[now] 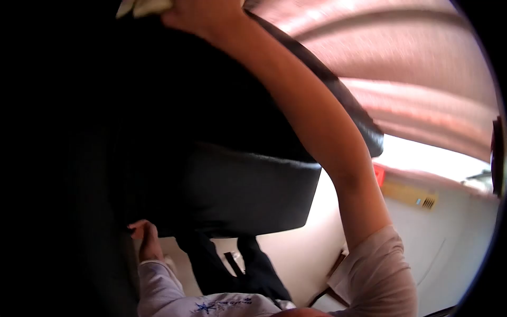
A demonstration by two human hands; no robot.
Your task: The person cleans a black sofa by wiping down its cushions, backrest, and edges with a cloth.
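Pink curtain (412,68), right hand (203,16) touching cloth (149,6) (cropped), left hand (146,230) by furniture (253,190).

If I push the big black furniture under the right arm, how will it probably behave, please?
The black furniture is probably heavy and slow to move, since it spreads far wider than the right arm. Its straight edges suggest a stiff body that should not roll. The shiny surface could be a little slippery for a bare grip.

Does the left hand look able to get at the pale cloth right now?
Probably not: the left hand is low, with the bulky black furniture between it and the pale cloth by the right hand.
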